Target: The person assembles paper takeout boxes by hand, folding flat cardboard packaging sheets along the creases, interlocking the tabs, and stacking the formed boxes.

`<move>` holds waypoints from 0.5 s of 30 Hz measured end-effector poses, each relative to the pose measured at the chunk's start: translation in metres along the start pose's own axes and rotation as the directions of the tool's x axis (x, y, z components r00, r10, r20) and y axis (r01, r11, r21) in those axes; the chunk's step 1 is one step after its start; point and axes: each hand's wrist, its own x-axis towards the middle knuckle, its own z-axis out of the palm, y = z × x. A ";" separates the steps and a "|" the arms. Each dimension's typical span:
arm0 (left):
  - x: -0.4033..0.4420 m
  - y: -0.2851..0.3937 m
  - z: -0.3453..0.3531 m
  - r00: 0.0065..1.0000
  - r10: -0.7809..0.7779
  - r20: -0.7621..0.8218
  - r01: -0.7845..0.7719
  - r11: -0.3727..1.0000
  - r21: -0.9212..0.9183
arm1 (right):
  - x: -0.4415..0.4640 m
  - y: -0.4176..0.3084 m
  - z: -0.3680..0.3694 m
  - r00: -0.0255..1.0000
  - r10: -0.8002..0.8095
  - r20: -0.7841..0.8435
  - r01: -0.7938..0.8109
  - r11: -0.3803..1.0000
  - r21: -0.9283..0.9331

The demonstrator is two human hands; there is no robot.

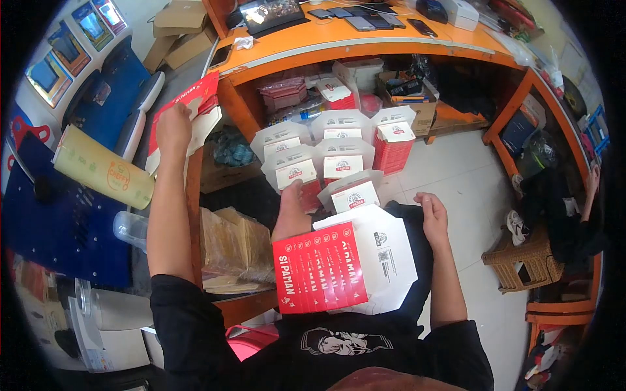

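My left hand (pixel 174 130) is at the desk on the left, its fingers closed on a red and white flat carton (pixel 186 98) printed SI PAMAN. Other flat pieces lie under it. My right hand (pixel 435 223) is raised beside my right knee, fingers curled in and nothing visible in them. On my lap rests a fanned row of red SI PAMAN cartons (pixel 316 270), overlapping one another. A white octagonal carton panel (pixel 385 260) with a printed logo and code lies at their right end. Neither hand touches the lap row.
Several stacks of red and white cartons (pixel 343 166) stand on the floor ahead. An orange desk (pixel 280 51) holds phones and a tablet (pixel 270 14). At left are a yellowish printed cup roll (pixel 104 167) and wrapped brown stock (pixel 235 247). Another person sits at right near a wicker basket (pixel 521 260).
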 end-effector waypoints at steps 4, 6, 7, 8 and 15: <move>0.005 -0.002 0.000 0.985 -0.051 0.165 0.074 0.988 -0.136 | -0.002 0.002 0.003 0.999 0.037 0.005 -0.037 0.999 -0.018; 0.015 -0.018 0.005 0.943 -0.108 0.315 0.215 0.919 -0.329 | -0.002 0.003 0.002 1.000 0.030 0.009 -0.029 1.000 -0.009; 0.020 -0.031 0.010 0.917 -0.124 0.379 0.306 0.827 -0.471 | -0.001 0.002 0.002 1.000 0.024 0.013 -0.024 1.000 -0.005; 0.023 -0.043 0.017 0.888 -0.126 0.443 0.394 0.705 -0.589 | -0.002 0.001 0.002 1.000 0.018 0.009 -0.018 1.000 -0.005; 0.011 -0.023 -0.001 0.895 -0.055 -0.443 0.058 0.998 -0.007 | -0.003 -0.001 0.008 1.000 0.004 -0.010 -0.004 0.999 -0.045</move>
